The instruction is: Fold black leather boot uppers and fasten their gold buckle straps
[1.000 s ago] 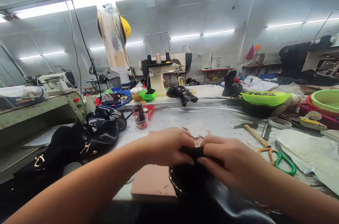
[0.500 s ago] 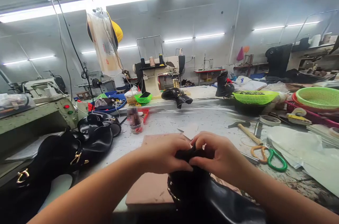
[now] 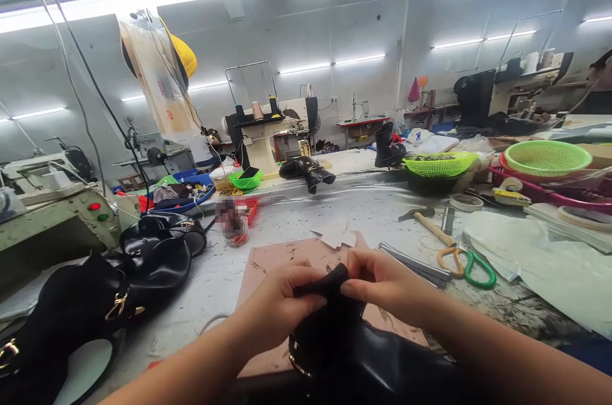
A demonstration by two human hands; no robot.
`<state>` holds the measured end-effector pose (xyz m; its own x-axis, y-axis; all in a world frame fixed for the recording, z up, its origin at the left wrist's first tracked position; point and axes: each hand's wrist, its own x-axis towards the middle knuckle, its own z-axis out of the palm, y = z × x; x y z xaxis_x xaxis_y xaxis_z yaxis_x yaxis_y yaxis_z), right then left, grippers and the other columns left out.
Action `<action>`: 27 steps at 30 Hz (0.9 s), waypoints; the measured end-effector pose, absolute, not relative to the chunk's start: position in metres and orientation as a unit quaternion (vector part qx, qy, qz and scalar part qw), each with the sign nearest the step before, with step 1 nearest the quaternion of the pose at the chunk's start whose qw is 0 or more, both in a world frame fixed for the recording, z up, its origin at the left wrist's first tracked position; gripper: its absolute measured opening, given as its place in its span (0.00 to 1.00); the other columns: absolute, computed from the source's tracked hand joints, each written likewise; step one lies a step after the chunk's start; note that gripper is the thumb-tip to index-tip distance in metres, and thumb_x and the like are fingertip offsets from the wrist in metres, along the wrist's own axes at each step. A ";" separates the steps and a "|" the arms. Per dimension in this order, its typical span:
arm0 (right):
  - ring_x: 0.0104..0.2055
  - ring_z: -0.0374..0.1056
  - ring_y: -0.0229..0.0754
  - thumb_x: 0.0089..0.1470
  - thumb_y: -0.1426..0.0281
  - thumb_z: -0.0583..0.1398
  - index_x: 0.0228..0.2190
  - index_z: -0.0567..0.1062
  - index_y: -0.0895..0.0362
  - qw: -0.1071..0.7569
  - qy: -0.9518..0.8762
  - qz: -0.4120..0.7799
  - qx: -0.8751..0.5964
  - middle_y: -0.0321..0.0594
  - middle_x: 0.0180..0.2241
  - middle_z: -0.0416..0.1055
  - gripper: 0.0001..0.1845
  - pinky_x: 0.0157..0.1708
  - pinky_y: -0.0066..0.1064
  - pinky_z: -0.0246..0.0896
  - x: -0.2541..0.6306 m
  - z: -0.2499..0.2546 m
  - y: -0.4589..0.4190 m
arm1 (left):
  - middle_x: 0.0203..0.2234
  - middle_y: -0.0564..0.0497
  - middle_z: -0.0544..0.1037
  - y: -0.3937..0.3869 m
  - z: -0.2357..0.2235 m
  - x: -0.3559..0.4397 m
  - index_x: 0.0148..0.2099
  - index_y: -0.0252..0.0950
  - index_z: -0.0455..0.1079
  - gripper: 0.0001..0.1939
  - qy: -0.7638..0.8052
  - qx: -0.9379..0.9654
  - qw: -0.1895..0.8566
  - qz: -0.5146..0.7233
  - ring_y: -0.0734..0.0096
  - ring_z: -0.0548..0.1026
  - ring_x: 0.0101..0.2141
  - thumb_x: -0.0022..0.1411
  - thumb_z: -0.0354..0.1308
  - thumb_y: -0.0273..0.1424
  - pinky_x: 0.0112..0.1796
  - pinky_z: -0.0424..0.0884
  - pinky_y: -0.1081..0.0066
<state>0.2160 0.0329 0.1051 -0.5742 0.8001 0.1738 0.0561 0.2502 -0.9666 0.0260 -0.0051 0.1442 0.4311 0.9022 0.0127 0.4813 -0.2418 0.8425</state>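
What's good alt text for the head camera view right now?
A person's left hand and right hand pinch the edge of what looks like a black boot over a pinkish board on a cluttered workbench. Glossy boots with gold buckles lie to the left; a hammer and scissors lie to the right.

Left hand [image 3: 289, 303] and right hand [image 3: 382, 280] close together, both in a pinch.
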 end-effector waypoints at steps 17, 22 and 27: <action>0.33 0.65 0.42 0.53 0.65 0.54 0.29 0.71 0.58 0.268 -0.853 0.364 -0.262 0.39 0.29 0.69 0.10 0.34 0.32 0.60 0.220 0.110 0.031 | 0.21 0.54 0.61 -0.016 0.133 0.028 0.23 0.35 0.55 0.14 0.422 0.829 0.020 0.367 0.76 0.62 0.23 0.62 0.45 0.26 0.24 0.58 0.76; 0.58 0.54 0.50 0.53 0.66 0.55 0.43 0.71 0.58 0.140 -0.875 0.396 -0.241 0.48 0.55 0.59 0.16 0.55 0.40 0.48 0.224 0.120 0.025 | 0.21 0.55 0.61 -0.020 0.122 0.024 0.26 0.35 0.59 0.11 0.396 0.825 -0.006 0.403 0.78 0.61 0.22 0.62 0.46 0.24 0.22 0.59 0.78; 0.56 0.56 0.49 0.51 0.69 0.58 0.40 0.74 0.57 0.242 -0.880 0.324 -0.251 0.47 0.55 0.58 0.12 0.54 0.40 0.50 0.221 0.114 0.024 | 0.22 0.54 0.63 -0.031 0.121 0.024 0.29 0.35 0.61 0.10 0.396 0.829 0.018 0.394 0.77 0.63 0.23 0.62 0.45 0.23 0.23 0.61 0.77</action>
<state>0.2213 0.0240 0.1138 -0.7574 0.5974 0.2633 0.2843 0.6649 -0.6908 0.0238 -0.0313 0.1209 0.3753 0.6714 0.6391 0.6424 -0.6854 0.3428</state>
